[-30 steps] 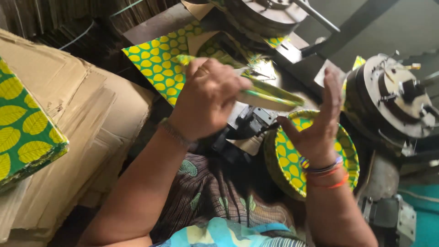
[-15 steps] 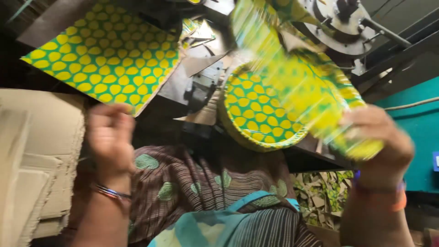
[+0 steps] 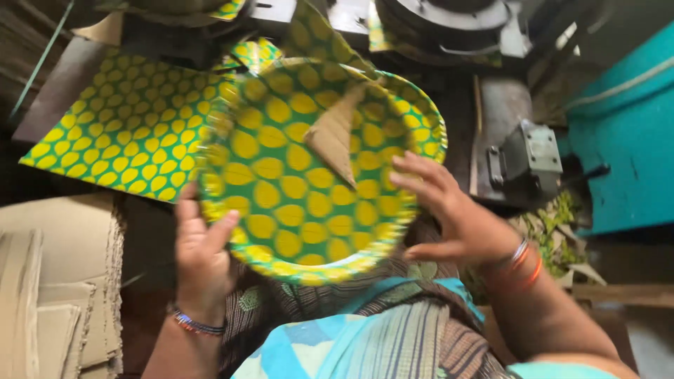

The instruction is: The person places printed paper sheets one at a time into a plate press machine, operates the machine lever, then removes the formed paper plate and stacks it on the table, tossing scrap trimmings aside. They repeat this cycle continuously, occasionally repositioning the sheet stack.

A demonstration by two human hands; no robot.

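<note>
**Soft daylight, heavy motion blur**

I see even daylight falling from above. The round green paper plate with yellow spots (image 3: 302,175) is smeared between my fingers, worst at its near rim. Deep shadow surrounds my grip; no glare.

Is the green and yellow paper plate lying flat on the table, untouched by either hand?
No, the paper plate is held between the left hand and right hand.
</note>
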